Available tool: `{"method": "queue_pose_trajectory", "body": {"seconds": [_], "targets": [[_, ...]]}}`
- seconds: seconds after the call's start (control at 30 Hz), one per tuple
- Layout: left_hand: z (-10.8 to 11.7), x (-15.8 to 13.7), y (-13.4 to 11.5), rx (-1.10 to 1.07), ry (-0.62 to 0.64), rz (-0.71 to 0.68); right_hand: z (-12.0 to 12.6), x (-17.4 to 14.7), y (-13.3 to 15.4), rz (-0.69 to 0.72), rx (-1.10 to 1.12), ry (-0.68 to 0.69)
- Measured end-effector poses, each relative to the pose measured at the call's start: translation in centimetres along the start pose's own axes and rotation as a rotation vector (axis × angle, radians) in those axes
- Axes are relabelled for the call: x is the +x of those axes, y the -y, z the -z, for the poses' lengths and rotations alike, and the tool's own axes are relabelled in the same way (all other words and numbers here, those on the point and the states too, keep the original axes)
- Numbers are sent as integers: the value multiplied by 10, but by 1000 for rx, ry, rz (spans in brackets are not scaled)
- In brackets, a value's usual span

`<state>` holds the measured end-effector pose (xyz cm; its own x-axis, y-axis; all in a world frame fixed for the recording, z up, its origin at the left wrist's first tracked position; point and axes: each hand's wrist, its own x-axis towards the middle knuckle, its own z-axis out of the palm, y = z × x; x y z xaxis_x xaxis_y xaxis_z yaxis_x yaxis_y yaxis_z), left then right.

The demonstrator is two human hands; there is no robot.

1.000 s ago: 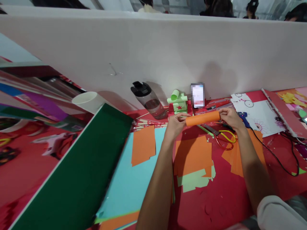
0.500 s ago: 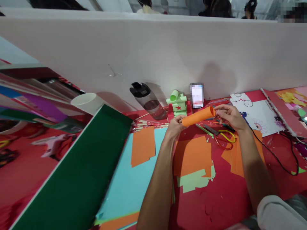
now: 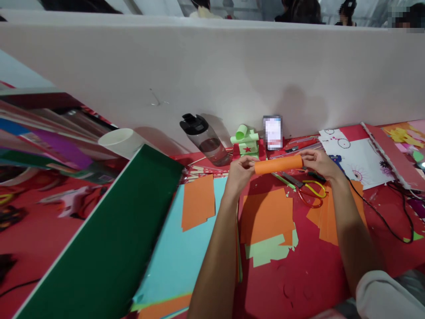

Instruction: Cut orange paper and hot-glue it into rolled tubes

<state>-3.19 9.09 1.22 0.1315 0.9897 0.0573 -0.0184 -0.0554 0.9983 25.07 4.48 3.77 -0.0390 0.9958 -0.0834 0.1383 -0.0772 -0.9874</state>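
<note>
A rolled orange paper tube (image 3: 279, 165) is held nearly level above the red table, one end in each hand. My left hand (image 3: 241, 172) is closed on its left end. At the right end, the fingers of my right hand (image 3: 318, 163) grip the tube's rim. Below lie orange paper sheets (image 3: 267, 215) over light green paper scraps (image 3: 269, 251). Scissors (image 3: 310, 189) with red and yellow handles rest near my right hand. Behind the tube stands a light green paper model (image 3: 247, 144) with a red star, partly hidden by my left hand.
A water bottle (image 3: 206, 139) and a phone (image 3: 272, 133) lean by the white partition (image 3: 133, 66). To the left are a dark green board (image 3: 102, 235), a white cup (image 3: 121, 141) and a pink glue gun (image 3: 71, 200). A black cable (image 3: 381, 217) crosses the right side.
My right hand has moved onto the tube's right end, which was open and tilted up before. The tube has turned to lie nearly level.
</note>
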Motion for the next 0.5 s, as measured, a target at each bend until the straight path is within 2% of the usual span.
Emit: {"method": "queue_pose_trajectory", "body": {"seconds": [0.13,0.3,0.5], "targets": [[-4,-5,-15,62,12,-73,0,5,-9,-35,58,-30],[-5,-17,-35,-110,166,-39,5,11,-23,-53,177,-126],[-7,-25,-50,-102,261,-55,9,14,-30,-56,203,-144]]}}
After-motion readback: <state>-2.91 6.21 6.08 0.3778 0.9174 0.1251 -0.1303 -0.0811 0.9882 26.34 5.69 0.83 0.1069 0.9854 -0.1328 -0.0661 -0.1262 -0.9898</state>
